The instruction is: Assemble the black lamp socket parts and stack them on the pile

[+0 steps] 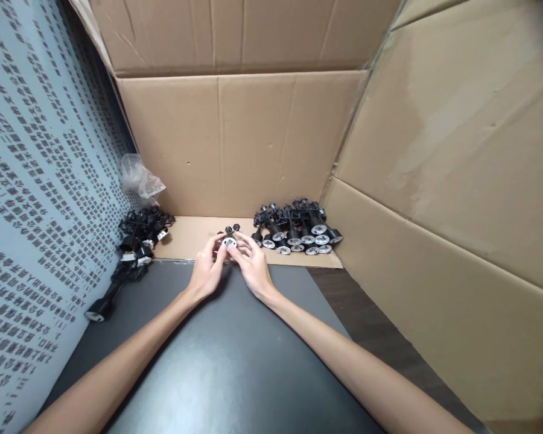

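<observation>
My left hand (207,269) and my right hand (254,269) meet near the far edge of the dark mat, closed around one black part with a round white end face (229,242). That white face points toward me, and both thumbs press at its lower rim. Small black knobs (228,229) show just beyond the fingers; whether they belong to the held part I cannot tell. Just right of my right hand is a stacked pile of similar black parts with white round ends (294,232).
A tangle of black cables and parts (145,232) lies at the left, below a clear plastic bag (140,178). One black part (100,308) lies nearer on the dark mat (226,361). Cardboard walls (253,132) stand behind and right; a printed sheet (40,181) stands left.
</observation>
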{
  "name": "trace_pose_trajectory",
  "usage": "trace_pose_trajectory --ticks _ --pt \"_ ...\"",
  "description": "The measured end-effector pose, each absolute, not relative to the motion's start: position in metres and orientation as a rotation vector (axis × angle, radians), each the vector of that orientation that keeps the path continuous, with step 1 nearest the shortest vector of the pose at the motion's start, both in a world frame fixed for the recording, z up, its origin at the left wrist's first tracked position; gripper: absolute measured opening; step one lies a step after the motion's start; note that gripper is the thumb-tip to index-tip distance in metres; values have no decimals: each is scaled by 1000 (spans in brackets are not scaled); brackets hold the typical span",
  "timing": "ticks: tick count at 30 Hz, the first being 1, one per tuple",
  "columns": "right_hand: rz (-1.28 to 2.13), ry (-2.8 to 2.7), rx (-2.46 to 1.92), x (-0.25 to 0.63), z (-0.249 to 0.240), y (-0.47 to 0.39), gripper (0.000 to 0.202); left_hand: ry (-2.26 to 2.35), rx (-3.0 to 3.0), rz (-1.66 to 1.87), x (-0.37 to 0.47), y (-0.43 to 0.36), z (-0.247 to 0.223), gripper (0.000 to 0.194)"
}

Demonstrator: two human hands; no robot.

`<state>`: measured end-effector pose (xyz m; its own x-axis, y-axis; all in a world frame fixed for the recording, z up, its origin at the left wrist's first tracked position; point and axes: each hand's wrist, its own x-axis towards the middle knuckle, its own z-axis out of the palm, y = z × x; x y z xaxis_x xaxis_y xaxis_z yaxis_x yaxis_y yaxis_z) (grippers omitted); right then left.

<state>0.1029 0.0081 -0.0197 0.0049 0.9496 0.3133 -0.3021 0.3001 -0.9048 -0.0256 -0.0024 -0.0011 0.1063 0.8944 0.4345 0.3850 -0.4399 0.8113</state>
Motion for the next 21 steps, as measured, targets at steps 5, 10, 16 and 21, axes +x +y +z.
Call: trace_pose_trajectory --ticks 5,10,16,21 --pt "1084 -1255 -770 103 -22 7 47 1197 1828 1313 -26 -1 -2 40" --pt "897 -1306 -822 106 -20 4 38 1314 1874 1283 -25 -3 3 36" --pt "930 -1314 -782 107 -16 1 41 1312 1985 1381 -25 -4 1 47" --pt "1007 -1293 -744 105 -18 2 42 1288 2045 1364 -26 -4 0 43"
